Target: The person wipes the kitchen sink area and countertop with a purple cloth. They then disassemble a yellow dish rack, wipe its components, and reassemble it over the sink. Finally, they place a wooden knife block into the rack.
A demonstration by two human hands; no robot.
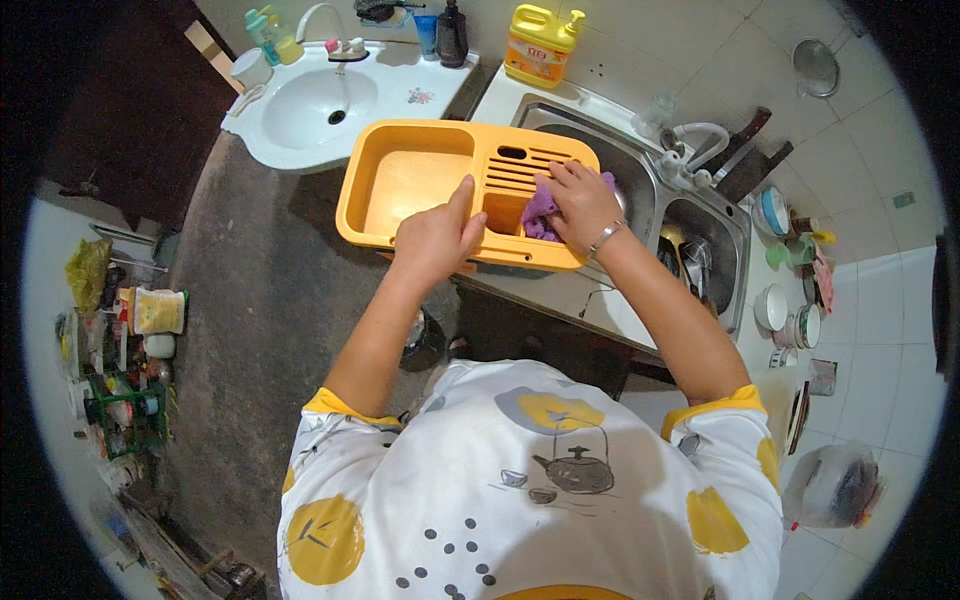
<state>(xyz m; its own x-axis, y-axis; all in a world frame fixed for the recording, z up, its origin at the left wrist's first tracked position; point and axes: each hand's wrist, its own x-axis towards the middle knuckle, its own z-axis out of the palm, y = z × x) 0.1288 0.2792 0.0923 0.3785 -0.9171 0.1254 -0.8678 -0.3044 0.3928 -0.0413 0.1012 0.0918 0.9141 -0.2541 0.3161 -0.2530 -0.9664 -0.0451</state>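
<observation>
Looking steeply down from head height, close over the torso, facing twelve o'clock toward the steel sink (640, 190); white basin (300, 110) lying at eleven o'clock.

A home kitchen: steel double sink (640, 190), white washbasin (300, 110), detergent jug (540, 45), tiled walls.

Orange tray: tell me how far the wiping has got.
In hand: the right hand presses a purple cloth into the slotted compartment of the orange tray, which the left hand steadies by its near rim. Done: the large smooth compartment looks free of dirt, though whether it was wiped cannot be told. Left: the slots beside the cloth look untouched.
</observation>
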